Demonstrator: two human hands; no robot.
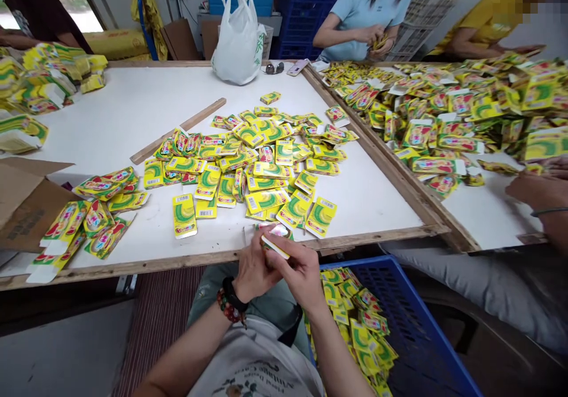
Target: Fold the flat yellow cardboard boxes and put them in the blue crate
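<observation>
One foil sachet [278, 232] is pinched between the pressed-together fingers of the left hand [254, 271] and right hand [300, 274], just over the table edge. Too many loose yellow sachets [248, 172] to count are heaped ahead of the fingers on a white board table [133, 113]; one wooden strip [177, 131] lies beyond them. One blue crate [381, 302] is placed below and right of the fingers.

A small hand-packing workshop is indicated. Two wooden-framed work tables [133, 107] with white tops are laid out side by side, and heaps of yellow printed packets [248, 160] are spread across them. A blue plastic crate [408, 308] holding more packets is placed at the near right, and an open cardboard carton [26, 202] is set at the near left. Blue crates [302, 18] are stacked at the far side, while packets are handled by a co-worker [364, 21] at the far table edge.
</observation>
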